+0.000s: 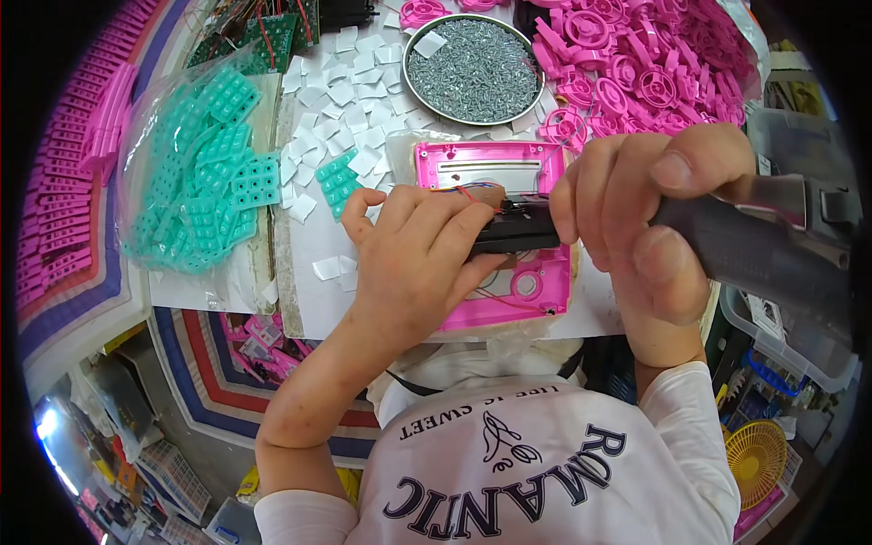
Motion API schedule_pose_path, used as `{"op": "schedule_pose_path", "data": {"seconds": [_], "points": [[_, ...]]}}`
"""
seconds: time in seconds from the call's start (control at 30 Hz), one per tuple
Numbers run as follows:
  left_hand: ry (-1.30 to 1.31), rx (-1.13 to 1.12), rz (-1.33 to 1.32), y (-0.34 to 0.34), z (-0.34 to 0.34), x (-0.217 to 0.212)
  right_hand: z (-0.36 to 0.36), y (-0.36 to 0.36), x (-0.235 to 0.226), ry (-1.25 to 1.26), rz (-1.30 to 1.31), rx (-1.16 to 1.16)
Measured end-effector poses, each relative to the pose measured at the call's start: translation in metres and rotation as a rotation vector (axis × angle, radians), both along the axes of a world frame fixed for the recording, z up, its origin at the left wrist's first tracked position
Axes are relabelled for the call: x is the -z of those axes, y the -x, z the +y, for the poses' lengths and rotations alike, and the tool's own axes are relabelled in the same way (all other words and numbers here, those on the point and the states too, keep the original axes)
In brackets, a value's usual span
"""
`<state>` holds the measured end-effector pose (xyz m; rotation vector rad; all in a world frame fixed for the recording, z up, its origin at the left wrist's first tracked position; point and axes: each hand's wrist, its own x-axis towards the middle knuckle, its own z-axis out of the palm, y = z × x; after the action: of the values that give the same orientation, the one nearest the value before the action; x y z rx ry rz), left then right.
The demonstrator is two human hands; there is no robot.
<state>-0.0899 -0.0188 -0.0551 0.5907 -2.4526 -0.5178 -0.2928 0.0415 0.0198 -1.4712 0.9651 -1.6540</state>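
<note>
On the worktable lies a pink plastic housing (442, 313), its open inside facing up. Over its middle, my left hand (413, 241) is closed on a black plastic part (518, 232) with thin coloured wires. My right hand (627, 204) is wrapped round a black power screwdriver (749, 232) with a metal lever, held close to the part's right end. The driver's tip is hidden behind my fingers. A turquoise rubber keypad (338, 184) lies just beyond my left fingers.
A round metal dish (472, 73) of small screws stands behind the housing. Many white squares (341, 91) are scattered left of it. Pink plastic parts (636, 68) heap up at the far right. A clear bag of turquoise keypads (200, 182) and circuit boards (272, 41) lie left.
</note>
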Motion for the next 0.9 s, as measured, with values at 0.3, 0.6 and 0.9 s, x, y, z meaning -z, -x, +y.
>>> {"op": "schedule_pose_path", "data": {"seconds": [0.3,0.6,0.9], "points": [[-0.021,0.012,0.121,0.003,0.0,0.008,0.0,-0.006,0.005,-0.002,0.062,-0.009],[-0.012,0.027,0.116,0.002,0.001,0.004,0.0,-0.012,0.003,-0.023,0.08,-0.058],[0.082,0.071,0.159,0.003,-0.003,0.004,-0.003,-0.015,0.001,-0.025,0.222,-0.049]]}}
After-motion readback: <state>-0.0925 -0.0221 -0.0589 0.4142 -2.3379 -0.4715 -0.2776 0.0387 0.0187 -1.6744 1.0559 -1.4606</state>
